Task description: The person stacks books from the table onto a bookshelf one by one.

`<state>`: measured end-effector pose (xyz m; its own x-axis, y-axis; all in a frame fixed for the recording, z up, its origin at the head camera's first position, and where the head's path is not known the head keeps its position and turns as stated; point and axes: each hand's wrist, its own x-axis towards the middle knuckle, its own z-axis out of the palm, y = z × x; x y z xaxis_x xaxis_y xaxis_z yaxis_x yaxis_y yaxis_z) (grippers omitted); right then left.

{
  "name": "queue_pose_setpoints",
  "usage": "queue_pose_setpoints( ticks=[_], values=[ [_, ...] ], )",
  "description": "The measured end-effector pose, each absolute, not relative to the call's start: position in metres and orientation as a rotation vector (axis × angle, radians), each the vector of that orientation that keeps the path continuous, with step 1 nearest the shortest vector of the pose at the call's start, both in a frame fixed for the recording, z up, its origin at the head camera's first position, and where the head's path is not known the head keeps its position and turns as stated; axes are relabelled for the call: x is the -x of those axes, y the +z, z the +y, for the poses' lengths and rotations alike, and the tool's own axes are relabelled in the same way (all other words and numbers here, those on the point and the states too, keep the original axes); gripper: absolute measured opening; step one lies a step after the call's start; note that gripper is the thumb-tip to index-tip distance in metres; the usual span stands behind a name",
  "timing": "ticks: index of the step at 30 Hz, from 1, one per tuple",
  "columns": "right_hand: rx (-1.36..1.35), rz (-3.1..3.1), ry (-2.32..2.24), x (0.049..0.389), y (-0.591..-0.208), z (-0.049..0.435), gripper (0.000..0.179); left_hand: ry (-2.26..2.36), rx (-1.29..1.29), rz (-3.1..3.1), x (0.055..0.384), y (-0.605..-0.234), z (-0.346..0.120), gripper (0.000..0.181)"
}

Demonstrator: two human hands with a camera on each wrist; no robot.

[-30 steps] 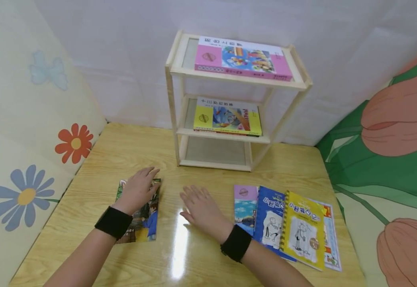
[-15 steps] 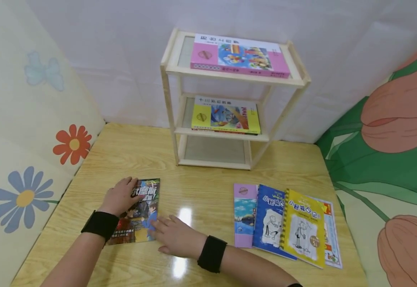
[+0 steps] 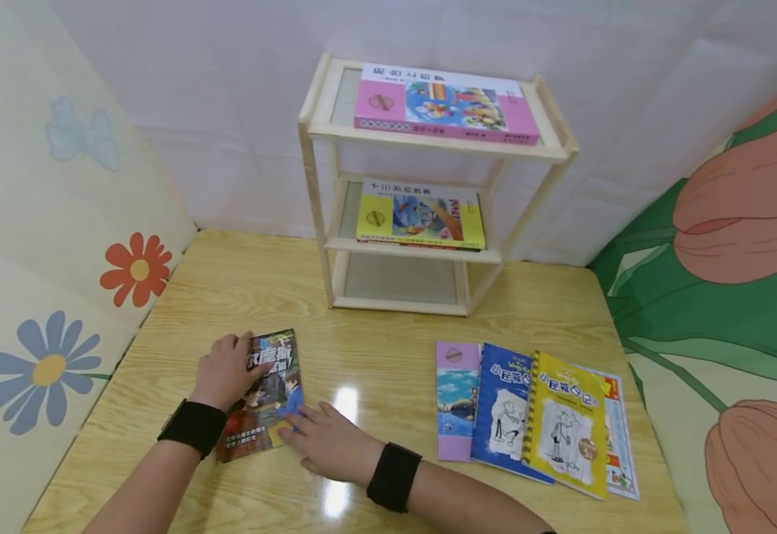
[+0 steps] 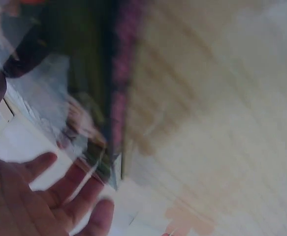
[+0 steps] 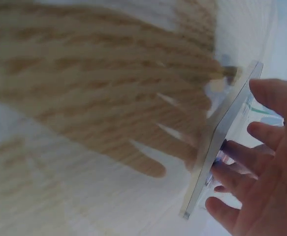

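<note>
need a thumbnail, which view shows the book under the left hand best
The head view: most of the book shows, the left hand covering part. The left wrist view gives a blurred close piece; the right wrist view, mainly its edge.

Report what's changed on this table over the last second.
The dark, glossy, picture-covered paper book has turned slightly counterclockwise, its near end swinging right. The right hand has moved left to that book's right edge; the left hand has shifted left, onto its left side. Unmoved: the pale wooden three-tier shelf and four overlapping colourful books on the right.
</note>
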<state>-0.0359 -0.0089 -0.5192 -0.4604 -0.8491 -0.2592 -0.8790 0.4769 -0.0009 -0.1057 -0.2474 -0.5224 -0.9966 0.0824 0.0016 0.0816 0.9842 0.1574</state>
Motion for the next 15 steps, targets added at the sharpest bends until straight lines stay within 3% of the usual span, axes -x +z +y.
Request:
queue_pose_setpoints(
  ticks=[11, 15],
  values=[
    [1.242, 2.809, 0.066, 0.044, -0.515, 0.002, 0.056, 0.272, 0.090, 3.205, 0.088, -0.523, -0.230, 0.078],
    [1.123, 2.891, 0.099, 0.047, -0.517, 0.007, 0.064, 0.292, 0.117, 3.140, 0.081, -0.519, -0.222, 0.083]
  ],
)
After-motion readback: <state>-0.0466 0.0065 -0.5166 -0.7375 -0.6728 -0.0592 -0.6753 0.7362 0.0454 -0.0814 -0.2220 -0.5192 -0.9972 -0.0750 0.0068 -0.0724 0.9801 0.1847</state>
